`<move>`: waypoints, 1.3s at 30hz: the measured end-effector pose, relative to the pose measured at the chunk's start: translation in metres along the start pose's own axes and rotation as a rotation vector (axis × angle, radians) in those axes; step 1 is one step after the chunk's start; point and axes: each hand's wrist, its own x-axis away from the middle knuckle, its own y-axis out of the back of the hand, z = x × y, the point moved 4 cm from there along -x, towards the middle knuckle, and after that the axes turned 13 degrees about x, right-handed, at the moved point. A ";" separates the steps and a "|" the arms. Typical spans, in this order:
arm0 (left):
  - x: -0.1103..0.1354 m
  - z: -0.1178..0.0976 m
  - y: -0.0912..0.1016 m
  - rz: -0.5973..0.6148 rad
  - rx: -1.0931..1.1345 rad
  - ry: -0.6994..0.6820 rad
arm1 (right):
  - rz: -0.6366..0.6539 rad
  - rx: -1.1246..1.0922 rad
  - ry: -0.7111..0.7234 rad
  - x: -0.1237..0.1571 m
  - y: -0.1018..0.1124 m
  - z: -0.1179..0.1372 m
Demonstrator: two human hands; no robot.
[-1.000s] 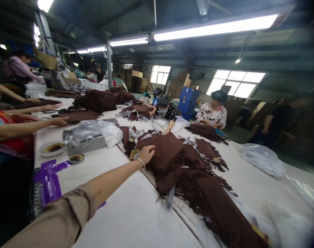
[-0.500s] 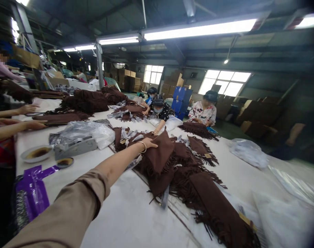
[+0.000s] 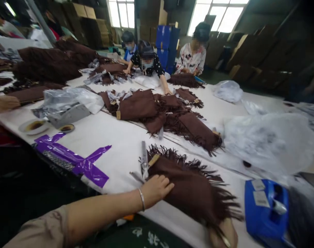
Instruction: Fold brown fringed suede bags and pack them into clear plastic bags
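A brown fringed scarf [image 3: 195, 189] with a paper tag lies at the near edge of the white table [image 3: 120, 144]. My left hand [image 3: 157, 187] rests on the scarf's near left corner with its fingers stretched flat over the cloth. Only part of my right hand [image 3: 224, 236] shows at the bottom edge. It sits under the scarf's fringe at the near right end, and its fingers are hidden.
A heap of brown fringed scarves [image 3: 157, 110] covers mid-table, with taller stacks [image 3: 48, 62] far left. A blue tape dispenser [image 3: 265, 206] sits near right, clear plastic bags [image 3: 270, 141] behind it. Purple plastic strips [image 3: 74, 160], a dish [image 3: 34, 125] and a grey box [image 3: 67, 115] lie left. People [image 3: 146, 62] work opposite.
My left hand has drawn one scarf off the mid-table heap to the near edge. The view has tipped down, and my right hand has come into sight at the scarf's fringe.
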 end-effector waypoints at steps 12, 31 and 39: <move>0.030 0.000 -0.019 -0.028 0.233 0.077 | -0.430 0.316 0.205 0.037 0.032 0.126; 0.122 0.097 -0.028 -0.605 1.210 0.768 | 0.547 0.626 1.050 0.036 -0.139 0.182; 0.174 0.049 -0.029 -0.638 1.069 0.927 | 0.404 0.660 0.942 0.036 -0.153 0.168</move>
